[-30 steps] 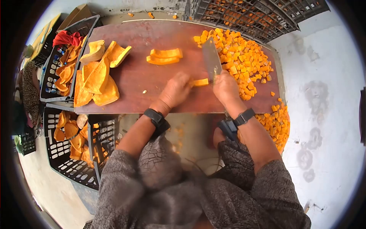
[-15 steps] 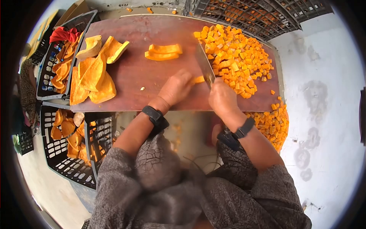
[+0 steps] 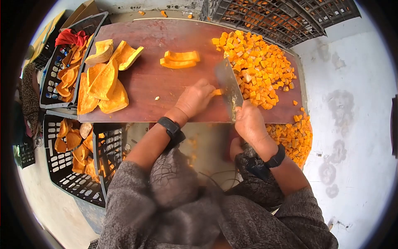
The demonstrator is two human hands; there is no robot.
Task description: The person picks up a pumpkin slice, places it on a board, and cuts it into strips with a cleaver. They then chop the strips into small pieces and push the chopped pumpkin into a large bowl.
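Strip (image 3: pixel 216 92) nearly diced, pinned under left hand (image 3: pixel 195 99), right hand (image 3: pixel 250 122) clenched on cleaver (image 3: pixel 229 87); cubes (image 3: pixel 259 68) heaped, two strips (image 3: pixel 180 59) and wedges (image 3: pixel 103 85) uncut

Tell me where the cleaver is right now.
In the head view the cleaver is in the right hand, right of centre on the cutting board, between the left hand and the pile of diced cubes.
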